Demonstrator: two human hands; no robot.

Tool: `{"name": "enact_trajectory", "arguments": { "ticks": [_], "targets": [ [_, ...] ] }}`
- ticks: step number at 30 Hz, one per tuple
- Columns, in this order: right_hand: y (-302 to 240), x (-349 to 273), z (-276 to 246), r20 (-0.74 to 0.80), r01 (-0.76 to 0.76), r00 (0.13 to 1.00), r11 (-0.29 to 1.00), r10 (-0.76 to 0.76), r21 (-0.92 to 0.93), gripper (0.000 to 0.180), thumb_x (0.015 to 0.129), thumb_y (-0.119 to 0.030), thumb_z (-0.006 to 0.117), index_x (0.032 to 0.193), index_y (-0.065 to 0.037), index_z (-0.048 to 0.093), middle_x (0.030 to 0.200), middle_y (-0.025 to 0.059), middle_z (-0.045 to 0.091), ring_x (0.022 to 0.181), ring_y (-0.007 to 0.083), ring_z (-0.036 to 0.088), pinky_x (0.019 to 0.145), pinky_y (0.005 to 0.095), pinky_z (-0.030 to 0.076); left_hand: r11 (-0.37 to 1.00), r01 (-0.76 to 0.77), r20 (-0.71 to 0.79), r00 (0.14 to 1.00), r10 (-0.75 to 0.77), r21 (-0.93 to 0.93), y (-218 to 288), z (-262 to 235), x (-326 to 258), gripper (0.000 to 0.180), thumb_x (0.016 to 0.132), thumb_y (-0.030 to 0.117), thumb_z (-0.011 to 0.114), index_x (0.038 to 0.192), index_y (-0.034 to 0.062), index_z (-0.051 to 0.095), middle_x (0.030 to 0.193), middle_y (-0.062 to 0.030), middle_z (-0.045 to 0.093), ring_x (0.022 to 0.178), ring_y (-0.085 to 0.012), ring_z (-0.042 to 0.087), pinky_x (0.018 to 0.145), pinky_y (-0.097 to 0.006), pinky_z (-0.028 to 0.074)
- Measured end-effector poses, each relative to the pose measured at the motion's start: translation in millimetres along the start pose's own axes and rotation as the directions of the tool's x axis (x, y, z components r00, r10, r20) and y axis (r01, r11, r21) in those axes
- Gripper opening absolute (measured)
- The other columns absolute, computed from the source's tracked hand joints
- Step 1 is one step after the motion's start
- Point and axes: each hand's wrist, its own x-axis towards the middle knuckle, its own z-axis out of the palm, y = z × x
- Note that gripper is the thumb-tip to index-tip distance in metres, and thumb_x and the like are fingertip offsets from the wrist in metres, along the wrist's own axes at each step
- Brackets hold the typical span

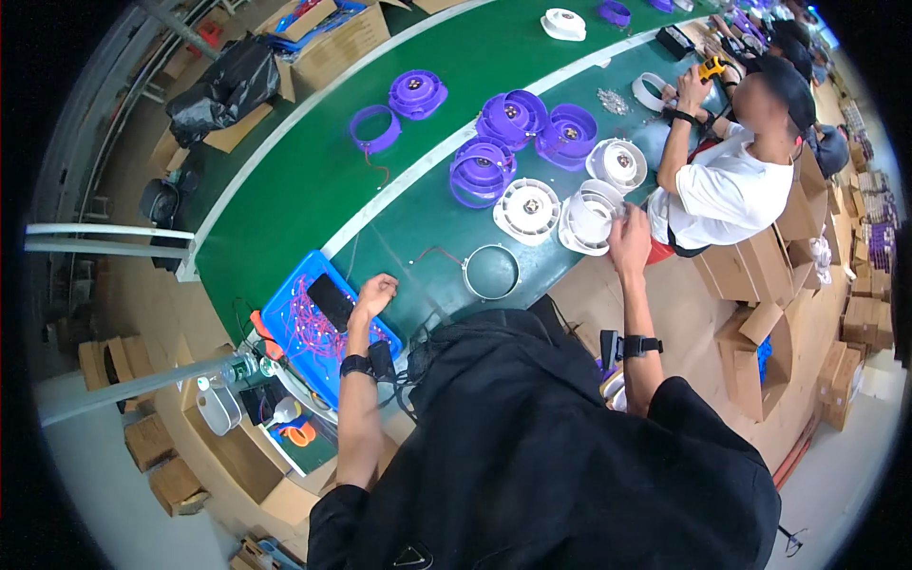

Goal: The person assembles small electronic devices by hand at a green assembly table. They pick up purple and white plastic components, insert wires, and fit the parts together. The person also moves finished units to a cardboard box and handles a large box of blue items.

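Observation:
My right hand (630,241) is closed at the rim of a white plastic ring (595,201), which sits tilted over a round white fan-like housing (576,237) at the table's near edge. My left hand (377,295) rests loosely curled on the green table, beside a blue tray (275,296); nothing shows in its fingers. Between my hands stands another white ring (493,273), with a thin red wire trailing left. Beyond my right hand are two more white housings, one (527,211) to the left and one (617,165) farther off.
Several purple housings (567,135) and a purple ring (375,129) stand farther back. Pink wires (309,313) and a black phone (331,302) lie in the tray. At right, a co-worker (727,180) holds a yellow tool (711,68). Open cardboard boxes (755,347) stand on the floor.

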Motion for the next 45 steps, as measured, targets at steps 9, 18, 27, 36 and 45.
{"name": "enact_trajectory", "arguments": {
  "ticks": [9, 18, 27, 36, 45],
  "targets": [
    [-75.3, -21.6, 57.9, 0.522, 0.367, 0.759, 0.918, -0.39, 0.153, 0.031, 0.077, -0.013, 0.055, 0.106, -0.004, 0.06, 0.102, 0.0178, 0.061, 0.086, 0.0358, 0.062, 0.076, 0.0452, 0.05, 0.709, -0.637, 0.321, 0.769, 0.553, 0.304, 162.8, 50.3, 12.6, 0.033, 0.071, 0.005, 0.056, 0.103, 0.0086, 0.061, 0.103, -0.01, 0.062, 0.092, -0.027, 0.061, 0.079, -0.039, 0.049],
    [-93.5, -52.4, 77.3, 0.582, 0.432, 0.748, 0.899, -0.317, -0.066, 0.046, 0.072, -0.013, 0.059, 0.116, -0.003, 0.052, 0.101, 0.0188, 0.061, 0.076, 0.0375, 0.064, 0.065, 0.0461, 0.053, 0.395, -0.62, 0.499, 0.783, 0.371, 0.679, 150.3, 76.8, 16.6, 0.031, 0.067, 0.017, 0.071, 0.098, 0.0162, 0.068, 0.109, -0.0123, 0.06, 0.097, -0.0292, 0.062, 0.078, -0.041, 0.051],
    [-99.1, -51.7, 81.0, 0.552, 0.392, 0.789, 0.913, -0.27, -0.113, 0.016, 0.07, -0.017, 0.065, 0.084, -0.009, 0.067, 0.066, 0.0177, 0.063, 0.066, 0.037, 0.064, 0.059, 0.0465, 0.051, 0.934, -0.12, 0.032, 0.99, 0.139, -0.335, 140.2, -39.0, -54.3, 0.036, 0.089, 0.038, 0.059, 0.09, 0.0025, 0.064, 0.064, -0.0039, 0.061, 0.047, -0.01, 0.057, 0.043, -0.022, 0.043],
    [-125.8, -7.2, 31.4, 0.821, -0.372, 0.548, 0.832, -0.161, 0.411, 0.025, 0.083, -0.021, 0.064, 0.08, 0.004, 0.065, 0.074, 0.0065, 0.066, 0.07, 0.0161, 0.063, 0.069, 0.0287, 0.048, 0.697, -0.22, -0.178, 0.975, 0.133, -0.683, 140.4, -34.3, -121.2, 0.027, 0.093, 0.028, 0.055, 0.102, 0.0028, 0.057, 0.074, -0.0069, 0.065, 0.053, -0.0087, 0.06, 0.048, -0.019, 0.044],
    [-194.5, -17.6, 25.5, 0.883, -0.745, 0.422, 0.476, -0.207, 0.468, 0.02, 0.086, -0.023, 0.06, 0.099, -0.007, 0.059, 0.087, 0.0026, 0.064, 0.078, 0.0142, 0.061, 0.066, 0.0276, 0.044, 0.658, -0.281, -0.165, 0.958, 0.234, -0.699, 180.4, -9.8, -105.3, 0.026, 0.092, 0.024, 0.057, 0.104, 0.0002, 0.055, 0.078, -0.0109, 0.066, 0.058, -0.013, 0.063, 0.051, -0.022, 0.048]
  ]
}}
